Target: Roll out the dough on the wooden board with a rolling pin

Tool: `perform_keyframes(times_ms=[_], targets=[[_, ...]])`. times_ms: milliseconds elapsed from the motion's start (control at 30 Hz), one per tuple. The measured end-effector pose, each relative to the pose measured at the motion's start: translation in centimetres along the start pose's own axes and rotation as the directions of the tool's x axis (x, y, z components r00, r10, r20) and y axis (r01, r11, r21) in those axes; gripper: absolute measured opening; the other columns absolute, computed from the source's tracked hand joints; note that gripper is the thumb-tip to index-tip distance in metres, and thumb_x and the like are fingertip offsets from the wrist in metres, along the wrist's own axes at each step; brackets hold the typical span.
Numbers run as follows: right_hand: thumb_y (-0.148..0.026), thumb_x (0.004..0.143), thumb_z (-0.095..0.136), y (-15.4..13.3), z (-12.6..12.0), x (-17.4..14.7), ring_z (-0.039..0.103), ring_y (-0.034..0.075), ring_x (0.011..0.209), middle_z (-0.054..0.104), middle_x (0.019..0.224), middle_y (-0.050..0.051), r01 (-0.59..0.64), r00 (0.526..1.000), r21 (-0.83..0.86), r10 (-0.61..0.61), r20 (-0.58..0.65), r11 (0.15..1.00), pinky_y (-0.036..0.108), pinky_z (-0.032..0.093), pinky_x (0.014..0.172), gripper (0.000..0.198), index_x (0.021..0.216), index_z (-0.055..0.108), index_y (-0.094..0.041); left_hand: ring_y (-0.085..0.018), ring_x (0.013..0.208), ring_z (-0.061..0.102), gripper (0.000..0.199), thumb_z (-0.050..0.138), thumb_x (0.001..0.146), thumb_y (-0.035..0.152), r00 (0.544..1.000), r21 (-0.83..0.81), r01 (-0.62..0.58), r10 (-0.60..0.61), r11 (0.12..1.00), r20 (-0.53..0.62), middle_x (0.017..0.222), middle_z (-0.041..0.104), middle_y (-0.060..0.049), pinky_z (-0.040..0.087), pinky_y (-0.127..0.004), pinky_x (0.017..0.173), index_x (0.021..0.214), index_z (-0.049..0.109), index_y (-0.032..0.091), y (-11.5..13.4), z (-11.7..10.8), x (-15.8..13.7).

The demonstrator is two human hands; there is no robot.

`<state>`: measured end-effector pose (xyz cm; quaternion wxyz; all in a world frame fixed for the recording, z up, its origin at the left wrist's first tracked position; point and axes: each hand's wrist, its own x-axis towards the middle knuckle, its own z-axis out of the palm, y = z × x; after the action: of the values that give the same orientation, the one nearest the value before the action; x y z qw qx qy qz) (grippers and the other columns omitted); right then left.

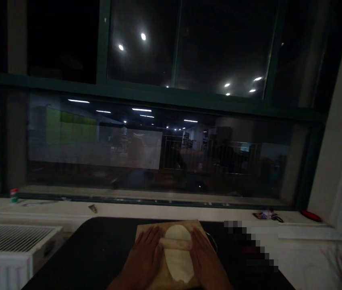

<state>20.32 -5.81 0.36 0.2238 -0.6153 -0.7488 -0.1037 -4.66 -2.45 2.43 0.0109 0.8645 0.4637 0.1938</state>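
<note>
Dough (178,251) under rolling pin (175,243), left hand (145,257), right hand (207,259) dim, wrists cut off

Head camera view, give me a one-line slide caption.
Both hands, left hand and right hand, press a rolling pin across dough on a wooden board.

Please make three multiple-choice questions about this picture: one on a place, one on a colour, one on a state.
1. Where does the dough lie?
A. on the board
B. on the sill
C. on the radiator

2. What colour is the flat round thing at the right end of the sill?
A. red
B. blue
C. yellow

3. How are the two hands on the pin?
A. fists closed round it
B. flat, palms pressing down
C. lifted clear of it

Answers:
1 A, the dough rests on the board on the dark table.
2 A, the disc is red.
3 B, the left hand and right hand lie open on the pin.
</note>
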Motion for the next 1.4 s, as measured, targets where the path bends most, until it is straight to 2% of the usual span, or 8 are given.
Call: perform_keyframes(times_ms=[233,367,433,533,667,1000,1167,1400], targets=[[-0.038,0.097,0.035,-0.9,-2.2,-4.9,0.044,0.024,0.129,0.045,0.141,0.002,0.08,0.997,0.047,-0.08,0.009,0.996,0.046,0.04,0.107,0.044,0.137,0.049,-0.027,-0.023,0.143,0.022,0.052,0.022,0.102,0.05,0.993,-0.048,-0.115,0.116,0.992,0.028,0.156,0.024,0.003,0.022,-0.048,0.117,0.151,0.021,0.032,-1.0,-0.6,-4.1],[-0.045,0.1,0.025,-1.8,-4.7,-1.5,0.038,0.023,0.135,0.044,0.144,0.002,-0.082,0.996,0.081,0.085,-0.031,0.993,0.054,0.026,0.113,0.048,0.139,0.047,-0.027,-0.024,0.137,0.036,0.051,0.019,0.102,0.05,0.995,-0.035,-0.099,0.1,0.994,0.018,0.149,0.041,-0.001,0.02,-0.054,0.115,0.146,0.035,0.032,-0.5,-2.6,-2.0],[-0.041,0.1,0.021,-1.9,-4.9,1.4,0.034,0.023,0.137,0.04,0.147,0.005,-0.135,0.99,0.067,0.137,-0.016,0.989,0.053,0.026,0.112,0.05,0.138,0.048,-0.022,-0.024,0.139,0.032,0.052,0.017,0.102,0.049,0.998,-0.005,-0.067,0.066,0.998,-0.024,0.15,0.04,-0.002,0.019,-0.054,0.115,0.145,0.037,0.028,-0.2,-3.0,0.7],[-0.034,0.099,0.024,-1.3,-3.6,4.7,0.035,0.025,0.137,0.042,0.146,0.011,-0.194,0.978,0.01,0.193,0.08,0.981,0.051,0.029,0.111,0.049,0.135,0.052,-0.015,-0.025,0.142,0.025,0.053,0.018,0.101,0.045,0.999,0.042,0.029,-0.027,0.999,-0.042,0.151,0.038,-0.004,0.018,-0.054,0.115,0.144,0.039,0.024,0.1,-2.4,4.5],[-0.03,0.098,0.026,-0.3,-1.1,4.7,0.04,0.024,0.133,0.051,0.139,0.009,-0.177,0.978,-0.005,0.176,0.115,0.984,0.048,0.039,0.105,0.047,0.128,0.058,-0.018,-0.031,0.14,0.027,0.053,0.022,0.1,0.042,0.998,0.054,0.065,-0.065,0.996,-0.019,0.147,0.043,-0.01,0.019,-0.06,0.111,0.142,0.044,0.019,-0.1,-0.4,6.1],[-0.037,0.097,0.029,-3.5,1.0,-2.2,0.043,0.027,0.131,0.051,0.137,0.012,-0.124,0.985,-0.109,0.109,-0.134,0.986,0.044,0.039,0.107,0.05,0.13,0.058,-0.013,-0.026,0.14,0.031,0.053,0.017,0.101,0.045,0.999,-0.006,-0.039,0.039,0.999,-0.025,0.146,0.046,-0.003,0.021,-0.052,0.114,0.14,0.047,0.025,-0.7,-0.2,1.1],[-0.04,0.097,0.026,-5.6,0.6,-4.0,0.043,0.028,0.129,0.05,0.137,0.015,-0.155,0.983,-0.14,0.139,-0.12,0.978,0.044,0.041,0.106,0.053,0.129,0.058,-0.012,-0.023,0.139,0.032,0.052,0.016,0.102,0.046,0.996,-0.065,-0.09,0.091,0.994,0.011,0.148,0.043,-0.002,0.023,-0.048,0.115,0.143,0.042,0.028,-1.6,-0.6,-0.8],[-0.039,0.096,0.03,-4.9,5.3,-6.5,0.044,0.028,0.129,0.051,0.136,0.007,-0.12,0.974,-0.118,0.094,-0.208,0.986,0.05,0.039,0.109,0.046,0.13,0.058,-0.025,-0.021,0.142,0.025,0.051,0.02,0.102,0.05,0.992,-0.092,-0.123,0.124,0.988,0.015,0.154,0.031,0.003,0.022,-0.046,0.116,0.148,0.031,0.031,-2.3,-0.9,-3.5]])
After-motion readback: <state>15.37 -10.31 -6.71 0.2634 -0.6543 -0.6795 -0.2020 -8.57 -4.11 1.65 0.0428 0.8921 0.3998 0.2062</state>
